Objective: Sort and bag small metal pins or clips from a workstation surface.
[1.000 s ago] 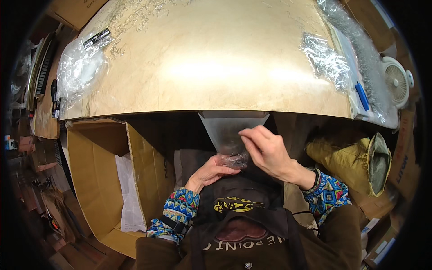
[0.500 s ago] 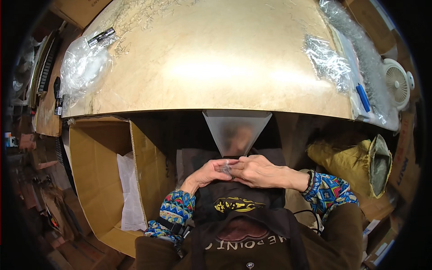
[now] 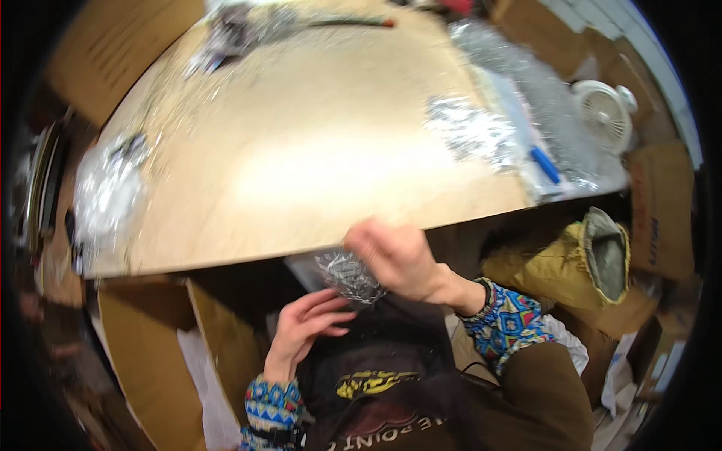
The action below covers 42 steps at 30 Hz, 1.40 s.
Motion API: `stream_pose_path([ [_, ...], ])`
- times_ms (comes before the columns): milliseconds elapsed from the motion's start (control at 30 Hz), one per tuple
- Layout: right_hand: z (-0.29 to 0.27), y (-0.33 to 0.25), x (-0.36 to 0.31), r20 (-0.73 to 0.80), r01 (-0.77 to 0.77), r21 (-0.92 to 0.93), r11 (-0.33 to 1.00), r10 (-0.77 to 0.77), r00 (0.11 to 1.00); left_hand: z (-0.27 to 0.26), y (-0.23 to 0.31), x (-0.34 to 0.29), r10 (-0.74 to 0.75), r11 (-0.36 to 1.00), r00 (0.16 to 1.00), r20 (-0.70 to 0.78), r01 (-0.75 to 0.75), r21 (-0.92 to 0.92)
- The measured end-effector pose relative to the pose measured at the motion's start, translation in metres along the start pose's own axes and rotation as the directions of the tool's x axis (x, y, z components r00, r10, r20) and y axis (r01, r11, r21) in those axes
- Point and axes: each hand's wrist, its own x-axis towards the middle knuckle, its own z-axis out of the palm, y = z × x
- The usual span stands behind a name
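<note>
Above my lap, at the table's near edge, my right hand (image 3: 395,259) is closed on the upper edge of a small clear plastic bag (image 3: 347,276). The bag hangs down, shiny and crinkled, with dark marks or contents blurred by motion. Just below and left of it is my left hand (image 3: 310,329), its fingers apart and nothing in it. Its fingertips lie close to the bag's lower edge; whether they touch cannot be made out. Behind the bag, a translucent pale panel (image 3: 302,272) shows in part under the table edge.
The pale wooden table (image 3: 286,195) carries small clear packets (image 3: 470,131) at right, a blue pen-like item (image 3: 544,165), a white fan (image 3: 604,116) and clear plastic bags (image 3: 109,195) at left. A cardboard box (image 3: 147,338) stands below left, a yellow sack (image 3: 541,259) at right.
My hands, earlier together over something clear, have come apart. The right has risen toward the table with the bag; the left has let go and opened. The whole view has turned and shifted.
</note>
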Motion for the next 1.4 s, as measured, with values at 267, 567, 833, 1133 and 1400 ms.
stream_pose_path([
  [267, -0.089, 0.053, 0.066, -0.309, -0.22, -0.118, 0.968, 0.175, 0.935, -0.019, -0.019, 0.008, 0.091, 0.995, 0.996, -0.014, -0.092, -0.034],
  [567, -0.13, 0.143, 0.094, -0.146, -0.106, -0.934, 0.341, -0.094, 0.985, -0.018, 0.062, -0.004, 0.398, 0.871, 0.917, 0.031, -0.388, 0.301],
  [833, -0.063, 0.073, 0.085, 0.033, 0.246, -0.736, 0.63, -0.329, 0.944, -0.145, 0.204, 0.003, 0.95, -0.174, 0.311, -0.013, 0.565, 0.806],
  [1133, 0.03, 0.013, 0.058, 0.375, 0.595, -0.3, 0.746, -0.481, 0.792, -0.054, 0.123, -0.005, 0.529, -0.513, 0.656, 0.538, -0.257, 0.819],
  [1400, 0.05, -0.001, 0.023, 0.457, 0.101, 0.028, 0.995, -0.102, 0.884, -0.009, 0.077, -0.017, 0.728, 0.325, 0.684, 0.048, -0.406, 0.854],
])
